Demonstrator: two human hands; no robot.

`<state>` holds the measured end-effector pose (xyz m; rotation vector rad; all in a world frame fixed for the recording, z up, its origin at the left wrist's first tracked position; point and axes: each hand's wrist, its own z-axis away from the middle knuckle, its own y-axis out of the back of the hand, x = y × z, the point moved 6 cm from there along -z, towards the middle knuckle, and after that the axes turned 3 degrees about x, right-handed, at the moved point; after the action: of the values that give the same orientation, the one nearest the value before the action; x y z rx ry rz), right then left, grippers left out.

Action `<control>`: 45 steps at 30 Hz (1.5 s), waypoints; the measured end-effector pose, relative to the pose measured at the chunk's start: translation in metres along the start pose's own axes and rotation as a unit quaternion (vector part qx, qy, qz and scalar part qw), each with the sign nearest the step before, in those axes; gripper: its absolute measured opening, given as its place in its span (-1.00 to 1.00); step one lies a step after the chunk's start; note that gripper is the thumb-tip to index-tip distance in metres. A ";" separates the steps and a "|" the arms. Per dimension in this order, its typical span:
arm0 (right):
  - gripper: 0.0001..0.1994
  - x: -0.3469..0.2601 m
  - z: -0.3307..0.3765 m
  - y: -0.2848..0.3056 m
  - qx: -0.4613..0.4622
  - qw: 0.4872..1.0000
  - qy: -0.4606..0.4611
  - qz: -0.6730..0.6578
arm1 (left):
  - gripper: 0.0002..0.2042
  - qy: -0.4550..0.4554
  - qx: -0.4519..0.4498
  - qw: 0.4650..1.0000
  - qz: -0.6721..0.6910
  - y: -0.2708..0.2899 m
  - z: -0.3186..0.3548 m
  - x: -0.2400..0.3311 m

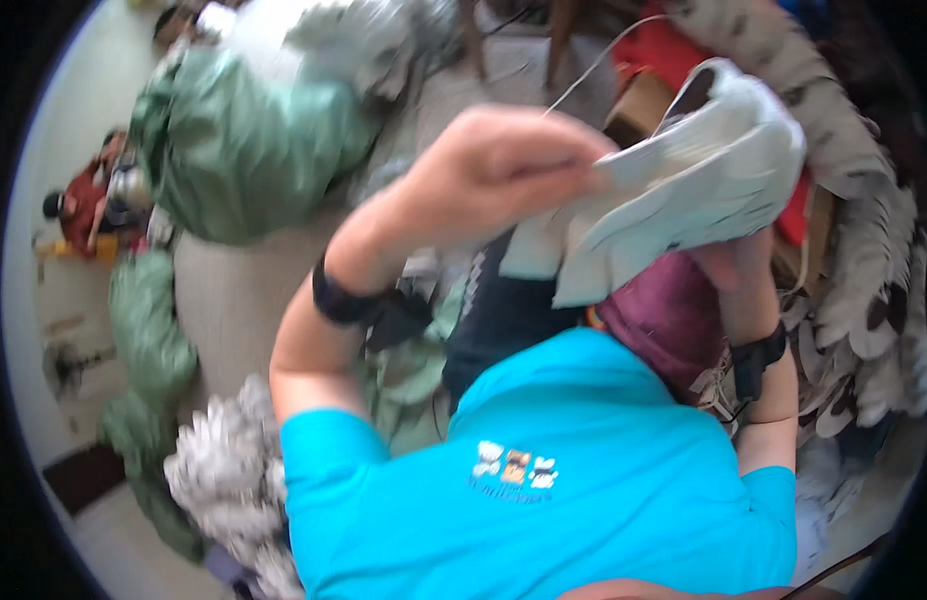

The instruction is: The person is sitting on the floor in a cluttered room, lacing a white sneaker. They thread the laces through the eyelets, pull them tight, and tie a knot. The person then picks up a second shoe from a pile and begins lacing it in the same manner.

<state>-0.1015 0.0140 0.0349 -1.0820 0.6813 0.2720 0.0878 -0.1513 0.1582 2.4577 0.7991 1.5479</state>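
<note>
Where the view begins at far left, a small red and black object [83, 205] lies blurred on the pale floor [233, 300]. Beside it stands a large green plastic sack [238, 140], knotted at the top, with two smaller green sacks [148, 330] below it along the floor edge. At lower left sits a heap of grey-white cut pieces [218, 470]. Centre: the left hand [493, 170], raised, is clenched on the left edge of a stack of pale white flat cut pieces with dark stitched outlines [683, 190]; a black band [338, 300] circles its wrist. A turquoise short-sleeved shirt [583, 480] fills the lower centre, bearing a small printed emblem [513, 468] in white, orange and black, rectangular in outline. Above it lie a dark garment [503, 320] and a maroon cloth bundle [668, 315]. Right of centre, the right hand [738, 265] supports the stack from beneath; its grip is largely hidden, so open or closed cannot be told. At far right, a long curved pile of grey-white cut pieces [863, 250] borders a brown cardboard box [643, 105] and red material [658, 45].
</note>
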 end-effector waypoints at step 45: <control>-0.42 -0.025 0.123 0.142 0.264 0.833 0.252 0.416 | -0.22 0.194 -0.033 0.970 0.145 -0.282 -0.035 -0.122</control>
<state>-0.1483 0.1905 -0.0151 -0.2490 1.5977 0.5100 -0.0862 0.0224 -0.0296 2.3355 0.4313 2.1669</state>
